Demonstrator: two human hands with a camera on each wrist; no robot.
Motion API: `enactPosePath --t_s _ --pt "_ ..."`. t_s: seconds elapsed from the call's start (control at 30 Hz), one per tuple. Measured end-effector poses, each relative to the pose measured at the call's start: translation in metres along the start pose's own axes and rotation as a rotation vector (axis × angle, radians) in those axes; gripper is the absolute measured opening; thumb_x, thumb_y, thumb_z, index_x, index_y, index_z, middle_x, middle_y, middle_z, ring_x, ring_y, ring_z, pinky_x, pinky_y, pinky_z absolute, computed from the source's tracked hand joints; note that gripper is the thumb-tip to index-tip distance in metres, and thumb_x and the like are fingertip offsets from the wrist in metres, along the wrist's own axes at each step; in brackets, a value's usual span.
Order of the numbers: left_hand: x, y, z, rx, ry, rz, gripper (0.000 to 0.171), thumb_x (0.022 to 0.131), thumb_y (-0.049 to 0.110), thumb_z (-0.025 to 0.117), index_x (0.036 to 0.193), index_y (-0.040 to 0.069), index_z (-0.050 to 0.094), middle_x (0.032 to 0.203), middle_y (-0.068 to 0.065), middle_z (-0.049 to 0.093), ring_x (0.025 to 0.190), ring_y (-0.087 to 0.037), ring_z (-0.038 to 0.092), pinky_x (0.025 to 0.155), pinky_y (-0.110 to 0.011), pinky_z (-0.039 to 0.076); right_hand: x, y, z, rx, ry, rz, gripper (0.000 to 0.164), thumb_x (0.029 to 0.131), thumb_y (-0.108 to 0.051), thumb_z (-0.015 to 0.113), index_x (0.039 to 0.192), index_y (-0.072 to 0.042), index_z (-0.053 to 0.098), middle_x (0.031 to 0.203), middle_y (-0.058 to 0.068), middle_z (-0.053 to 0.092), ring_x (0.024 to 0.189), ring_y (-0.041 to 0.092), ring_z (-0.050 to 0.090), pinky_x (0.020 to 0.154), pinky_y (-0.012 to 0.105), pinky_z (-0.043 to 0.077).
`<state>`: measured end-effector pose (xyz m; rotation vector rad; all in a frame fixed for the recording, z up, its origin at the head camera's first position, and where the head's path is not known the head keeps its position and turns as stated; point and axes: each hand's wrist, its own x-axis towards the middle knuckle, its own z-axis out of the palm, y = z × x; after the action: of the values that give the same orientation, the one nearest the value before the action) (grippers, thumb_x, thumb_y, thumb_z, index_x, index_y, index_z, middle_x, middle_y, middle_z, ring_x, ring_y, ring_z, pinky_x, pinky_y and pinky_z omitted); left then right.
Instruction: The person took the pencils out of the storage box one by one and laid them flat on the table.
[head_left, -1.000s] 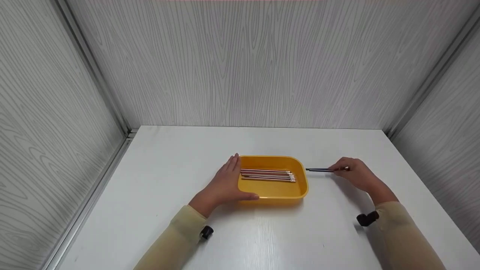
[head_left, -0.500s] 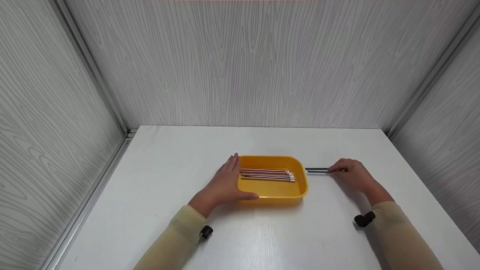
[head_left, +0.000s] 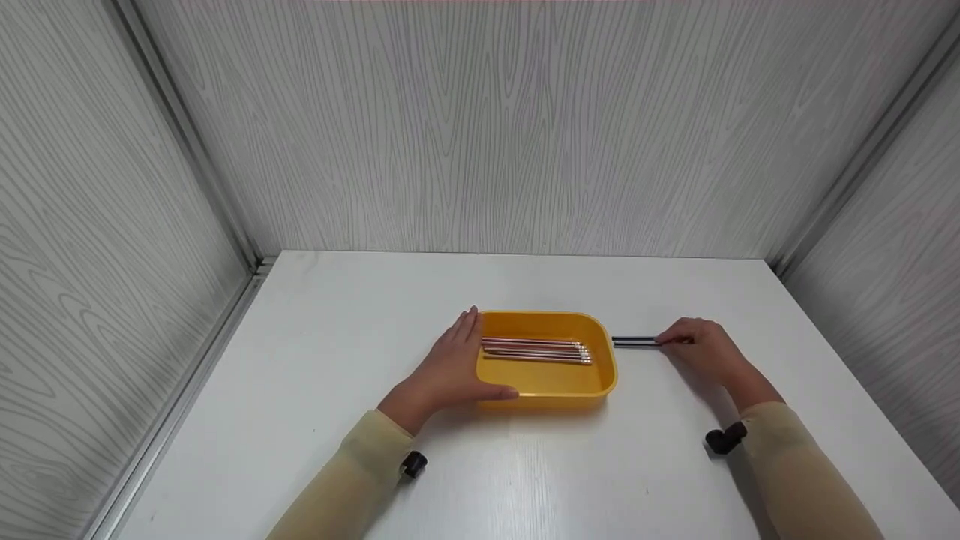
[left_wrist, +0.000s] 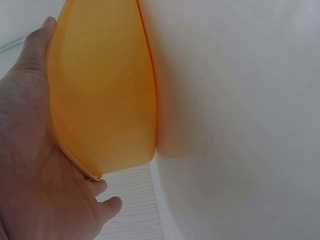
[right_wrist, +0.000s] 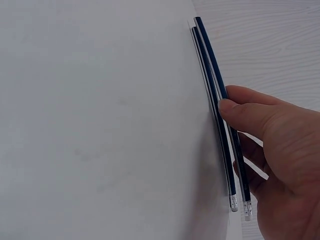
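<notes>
In the head view, my left hand spans the left end of a yellow plastic tray, thumb along its front rim and fingers extended toward the back. Several reddish pencils with pale eraser ends lie side by side inside. To the tray's right, my right hand pinches a dark blue pencil between thumb and forefinger. A second dark blue pencil runs close alongside it, on the table side. The right wrist view shows silver ferrules and white erasers on both.
A white table carries everything. Wood-grain panels rise at the back, left and right. The blue pencils' far ends come very near the tray's right wall.
My right hand has shifted slightly left and toward me. The two blue pencils spread apart, then came closer to parallel. The left hand and tray stay put.
</notes>
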<state>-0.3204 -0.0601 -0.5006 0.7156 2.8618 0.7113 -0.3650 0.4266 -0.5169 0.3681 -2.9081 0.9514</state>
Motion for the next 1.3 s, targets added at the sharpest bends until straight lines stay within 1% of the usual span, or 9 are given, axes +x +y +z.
enactPosePath --t_s 0.13,0.23,0.33,0.5,0.57,0.83,0.97,1.1,1.3 --pt "0.0 0.001 0.0 -0.008 0.005 0.0 0.15 0.077 0.089 0.076 0.177 0.001 0.005 0.186 -0.013 -0.001 0.172 -0.029 -0.001 0.138 -0.048 0.008 0.001 0.001 0.002 -0.002 -0.01 0.029 0.023 0.102 0.001 0.078 0.115 -0.015 0.088 0.118 0.006 0.078 0.115 0.03 0.065 0.1 0.045 0.053" --pt "-0.001 0.001 0.0 -0.014 0.007 0.002 0.151 0.077 0.089 0.076 0.176 0.001 0.005 0.186 -0.014 -0.001 0.172 -0.03 -0.001 0.138 -0.048 0.008 0.001 0.001 0.003 0.002 -0.015 0.047 0.024 0.102 0.001 0.077 0.115 -0.015 0.088 0.119 0.007 0.077 0.116 0.031 0.065 0.101 0.048 0.054" --pt "-0.001 0.001 0.0 -0.013 0.007 0.003 0.151 0.078 0.089 0.076 0.176 0.001 0.004 0.186 -0.014 -0.001 0.172 -0.03 -0.001 0.138 -0.048 0.008 0.001 0.0 0.003 0.008 -0.013 0.054 0.023 0.102 0.001 0.077 0.115 -0.015 0.088 0.119 0.007 0.077 0.116 0.03 0.065 0.1 0.046 0.054" --pt "-0.001 0.001 -0.001 -0.017 0.006 -0.001 0.151 0.078 0.089 0.076 0.176 0.001 0.004 0.186 -0.013 -0.001 0.172 -0.03 0.0 0.138 -0.049 0.009 0.001 -0.002 0.004 0.012 -0.006 0.05 0.023 0.102 0.001 0.078 0.116 -0.014 0.088 0.119 0.007 0.077 0.115 0.029 0.066 0.098 0.038 0.054" --pt "-0.001 0.002 -0.001 -0.016 -0.001 -0.001 0.15 0.078 0.089 0.076 0.176 0.001 0.003 0.186 -0.014 -0.002 0.172 -0.03 -0.001 0.138 -0.048 0.008 0.001 -0.002 0.004 0.018 -0.005 0.049 0.022 0.102 0.001 0.078 0.116 -0.013 0.088 0.118 0.007 0.077 0.115 0.03 0.066 0.098 0.038 0.054" --pt "-0.001 0.001 -0.001 -0.003 -0.015 0.011 0.15 0.08 0.089 0.074 0.176 0.0 0.002 0.185 -0.014 -0.004 0.172 -0.03 -0.003 0.138 -0.048 0.007 0.0 -0.005 0.002 0.025 -0.003 0.058 0.021 0.103 0.0 0.076 0.114 -0.014 0.088 0.119 0.008 0.076 0.119 0.033 0.064 0.104 0.051 0.052" --pt "-0.001 0.0 -0.001 -0.006 -0.015 0.011 0.15 0.08 0.089 0.074 0.176 -0.001 0.002 0.185 -0.015 -0.004 0.172 -0.03 -0.003 0.138 -0.048 0.007 0.0 -0.005 0.002 0.037 0.001 0.064 0.02 0.103 0.0 0.076 0.113 -0.014 0.088 0.119 0.009 0.076 0.12 0.034 0.064 0.105 0.053 0.051" --pt "0.0 0.0 -0.001 -0.003 -0.016 0.007 0.15 0.08 0.089 0.075 0.176 -0.001 0.002 0.185 -0.014 -0.004 0.172 -0.03 -0.003 0.138 -0.048 0.007 0.001 -0.006 0.003 0.035 0.007 0.074 0.019 0.103 -0.002 0.077 0.114 -0.014 0.087 0.118 0.008 0.076 0.117 0.031 0.065 0.103 0.048 0.053" --pt "-0.001 0.001 -0.002 -0.004 -0.014 0.002 0.15 0.079 0.089 0.075 0.176 0.0 0.003 0.186 -0.014 -0.004 0.172 -0.03 -0.003 0.138 -0.047 0.007 0.002 -0.012 0.0 0.044 0.006 0.091 0.018 0.105 -0.006 0.076 0.119 -0.013 0.084 0.116 0.008 0.074 0.107 0.028 0.063 0.089 0.031 0.054"
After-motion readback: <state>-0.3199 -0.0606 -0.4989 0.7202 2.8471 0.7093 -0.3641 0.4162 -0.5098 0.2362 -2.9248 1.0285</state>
